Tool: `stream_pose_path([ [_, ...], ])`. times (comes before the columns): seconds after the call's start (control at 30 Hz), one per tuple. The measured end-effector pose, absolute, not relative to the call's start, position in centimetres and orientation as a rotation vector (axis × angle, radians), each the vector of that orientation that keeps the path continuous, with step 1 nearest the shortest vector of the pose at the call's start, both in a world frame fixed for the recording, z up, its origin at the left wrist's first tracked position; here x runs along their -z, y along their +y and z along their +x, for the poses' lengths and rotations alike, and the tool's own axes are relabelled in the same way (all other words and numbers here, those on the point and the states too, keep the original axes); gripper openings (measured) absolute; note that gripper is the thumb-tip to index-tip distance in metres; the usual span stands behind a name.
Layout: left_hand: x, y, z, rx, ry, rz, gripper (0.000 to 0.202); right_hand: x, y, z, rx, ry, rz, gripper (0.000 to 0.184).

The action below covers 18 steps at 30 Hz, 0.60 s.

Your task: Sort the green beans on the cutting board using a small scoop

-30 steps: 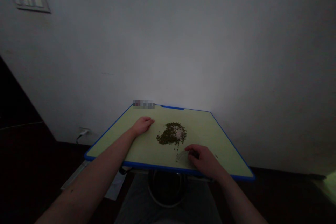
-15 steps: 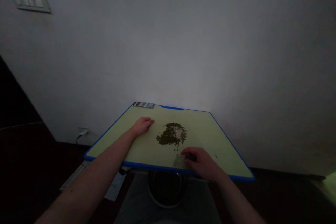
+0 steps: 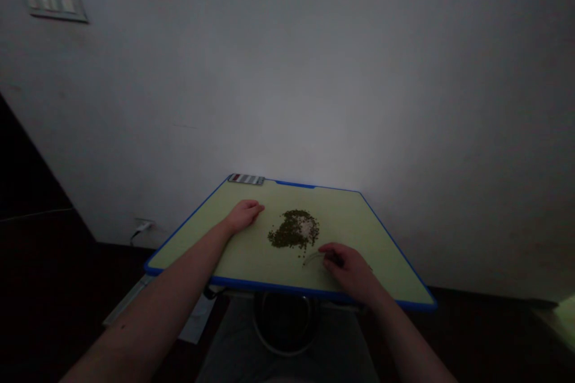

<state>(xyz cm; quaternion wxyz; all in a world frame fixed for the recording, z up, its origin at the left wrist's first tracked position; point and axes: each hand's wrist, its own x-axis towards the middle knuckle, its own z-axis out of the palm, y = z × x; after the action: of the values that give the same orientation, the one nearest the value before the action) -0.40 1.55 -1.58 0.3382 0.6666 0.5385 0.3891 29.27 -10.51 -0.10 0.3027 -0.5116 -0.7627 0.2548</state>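
Observation:
A pile of small dark green grains (image 3: 291, 231) with a pale patch (image 3: 307, 227) in it lies on a pale green board with a blue rim (image 3: 188, 224). My left hand (image 3: 243, 213) rests on the board left of the pile, fingers curled loosely down, holding nothing I can see. My right hand (image 3: 349, 269) is just below and right of the pile, its fingers closed round a small clear container (image 3: 313, 258) that is hard to make out in the dim light.
The board sits against a plain grey wall. A small striped strip (image 3: 245, 179) lies at its far left corner. A round dark vessel (image 3: 284, 323) stands below the board's near edge. A wall socket with a plug (image 3: 142, 227) is low on the left.
My right hand with the clear container first slid slightly towards the near edge, then moved back up closer to the pile. My left hand stayed put.

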Motion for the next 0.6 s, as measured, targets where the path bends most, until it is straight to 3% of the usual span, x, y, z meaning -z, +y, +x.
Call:
stream_pose_path([
  [0.33, 1.0, 1.2, -0.2, -0.989, 1.415, 1.728, 0.038, 0.1, -9.9, 28.6, -0.596, -2.084, -1.343, 0.027],
  [0.6, 1.4, 1.6, -0.4, -1.002, 1.415, 1.775, 0.039, -0.2, -11.0, 28.4, -0.719, -2.157, -1.286, 0.027],
])
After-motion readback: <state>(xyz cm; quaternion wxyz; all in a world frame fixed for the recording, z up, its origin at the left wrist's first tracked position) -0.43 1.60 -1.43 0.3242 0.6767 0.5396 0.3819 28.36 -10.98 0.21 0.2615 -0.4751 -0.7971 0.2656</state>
